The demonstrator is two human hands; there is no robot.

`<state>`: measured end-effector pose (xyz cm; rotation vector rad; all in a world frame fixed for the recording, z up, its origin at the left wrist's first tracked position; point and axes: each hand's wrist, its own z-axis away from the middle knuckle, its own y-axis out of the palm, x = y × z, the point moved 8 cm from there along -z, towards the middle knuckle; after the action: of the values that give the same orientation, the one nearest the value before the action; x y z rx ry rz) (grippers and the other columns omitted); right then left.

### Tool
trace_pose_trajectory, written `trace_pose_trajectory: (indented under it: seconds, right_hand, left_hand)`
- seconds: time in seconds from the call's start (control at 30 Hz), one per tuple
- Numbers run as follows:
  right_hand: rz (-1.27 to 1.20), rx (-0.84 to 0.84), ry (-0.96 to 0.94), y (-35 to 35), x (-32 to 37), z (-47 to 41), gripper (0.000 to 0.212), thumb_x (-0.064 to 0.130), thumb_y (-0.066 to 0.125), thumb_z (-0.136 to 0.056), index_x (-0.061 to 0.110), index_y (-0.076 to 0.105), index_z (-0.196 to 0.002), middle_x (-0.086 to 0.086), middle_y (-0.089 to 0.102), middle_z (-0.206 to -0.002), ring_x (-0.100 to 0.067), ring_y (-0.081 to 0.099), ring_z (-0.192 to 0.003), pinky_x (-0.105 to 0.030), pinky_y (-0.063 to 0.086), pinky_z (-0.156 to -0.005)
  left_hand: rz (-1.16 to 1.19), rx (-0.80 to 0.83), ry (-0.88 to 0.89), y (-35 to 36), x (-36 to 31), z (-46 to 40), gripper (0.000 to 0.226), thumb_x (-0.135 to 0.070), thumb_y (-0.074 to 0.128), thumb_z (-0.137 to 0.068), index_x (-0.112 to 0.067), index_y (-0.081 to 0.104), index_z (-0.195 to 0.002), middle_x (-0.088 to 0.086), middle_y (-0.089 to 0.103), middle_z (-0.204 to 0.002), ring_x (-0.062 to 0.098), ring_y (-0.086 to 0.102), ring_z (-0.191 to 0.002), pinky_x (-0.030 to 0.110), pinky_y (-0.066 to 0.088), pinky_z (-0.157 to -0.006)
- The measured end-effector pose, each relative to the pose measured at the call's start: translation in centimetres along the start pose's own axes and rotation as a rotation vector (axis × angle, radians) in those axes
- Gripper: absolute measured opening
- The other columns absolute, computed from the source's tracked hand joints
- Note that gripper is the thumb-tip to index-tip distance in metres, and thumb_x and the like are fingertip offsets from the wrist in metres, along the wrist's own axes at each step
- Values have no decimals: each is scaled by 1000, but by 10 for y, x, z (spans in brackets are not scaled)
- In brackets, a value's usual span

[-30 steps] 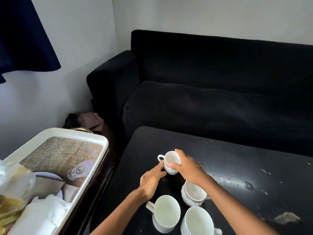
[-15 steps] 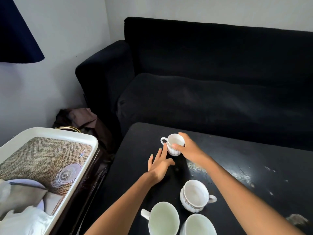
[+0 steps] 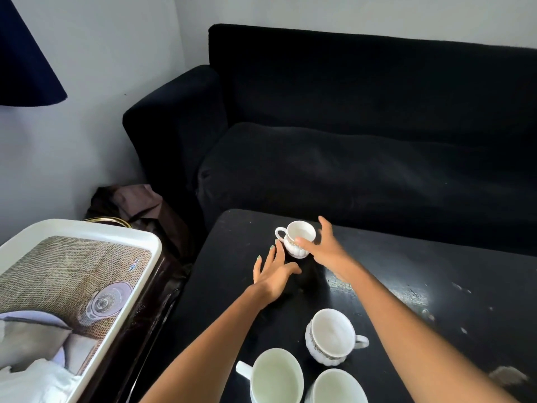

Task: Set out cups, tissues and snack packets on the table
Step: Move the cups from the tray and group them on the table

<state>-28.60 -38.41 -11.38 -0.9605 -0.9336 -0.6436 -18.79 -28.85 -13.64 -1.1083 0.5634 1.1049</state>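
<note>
A small ribbed white teacup [image 3: 296, 238] stands upright near the far left corner of the black table [image 3: 436, 286], its handle pointing left. My right hand [image 3: 327, 253] is around its right side, thumb lying on the cup's front and fingers spread loosely behind it. My left hand [image 3: 273, 273] lies flat with straight fingers, fingertips just by the cup's base. Nearer me stand a second ribbed cup [image 3: 331, 334] and two plain white mugs [image 3: 276, 376] [image 3: 334, 388]. No snack packets are in view.
A white tray [image 3: 87, 226] sits left of the table, holding a woven mat, a glass [image 3: 107, 301] on its side and white cloth or tissues [image 3: 29, 382]. A black sofa [image 3: 348, 141] runs behind the table. A brown bag [image 3: 130, 202] lies on the floor.
My right hand carried the small teacup away from the other cups to the far side of the table and its fingers have loosened. My left hand followed and flattened out.
</note>
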Motion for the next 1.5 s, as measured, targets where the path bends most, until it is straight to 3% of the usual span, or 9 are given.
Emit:
trace_pose_trajectory:
  seconds: [0.1,0.3,0.47,0.63,0.77,0.93,1.13,1.27,1.5]
  right_hand:
    - [-118,-21,50,-4,-16,14,98,47,69,-78,29,3,-149,-9,21,-156,-18,30,-140,-34,29,-109]
    - [-155,-23,56,-17,-37,50,61,52,52,-89,22,37,-140,2,40,-148,-9,39,-132,-22,28,-100]
    - [-196,27,70,-22,-46,96,29,49,60,-83,33,62,-107,16,61,-120,1,52,-112,-18,33,-91]
    - [-324,56,84,-29,-57,142,52,48,72,-65,29,64,-112,12,68,-111,1,60,-106,-21,39,-93]
    - [-359,91,50,-26,-66,172,55,31,78,-65,19,63,-117,3,71,-112,-6,64,-106,-18,48,-86]
    - [-350,97,25,-23,-69,192,53,17,81,-65,15,63,-115,-5,72,-107,-17,66,-103,-22,48,-89]
    - [-257,-42,-34,-19,-65,191,46,-1,83,-63,19,65,-100,2,73,-96,-4,65,-88,-6,46,-73]
    - [-251,-124,-78,-23,-67,181,48,-8,84,-56,14,67,-96,2,74,-87,-2,67,-76,-10,49,-69]
    - [-236,-217,-120,-28,-63,153,45,-2,83,-61,16,68,-99,-1,75,-90,-7,69,-81,-13,50,-71]
  left_hand:
    - [48,17,-22,0,2,6,74,-36,41,-92,-31,-4,-151,-3,-8,-160,14,-23,-143,35,-13,-116]
    - [71,98,-20,6,11,25,67,-45,38,-94,-38,2,-150,-11,-10,-159,6,-26,-139,35,-16,-114]
    - [37,203,14,18,14,49,60,-53,32,-96,-38,9,-149,-17,-8,-158,-9,-23,-127,32,-19,-113]
    - [54,278,-40,24,19,77,70,-73,28,-85,-44,16,-148,-14,-9,-159,10,-25,-142,42,-17,-117]
    - [57,440,-27,29,10,97,59,-63,9,-95,-40,18,-148,-9,-7,-160,11,-22,-144,43,-17,-115]
    - [119,668,-43,37,-10,120,66,-68,12,-92,-36,28,-147,-11,19,-157,9,9,-146,31,11,-115]
    - [104,621,-7,44,-22,122,60,-59,22,-96,-27,32,-147,-8,29,-155,5,23,-142,25,19,-114]
    - [178,626,-8,47,-27,119,54,-60,23,-96,-32,43,-138,-11,40,-148,-2,40,-128,19,33,-103]
    - [204,466,-9,41,-30,91,50,-63,28,-93,-37,51,-130,-12,49,-139,3,46,-122,20,31,-98]
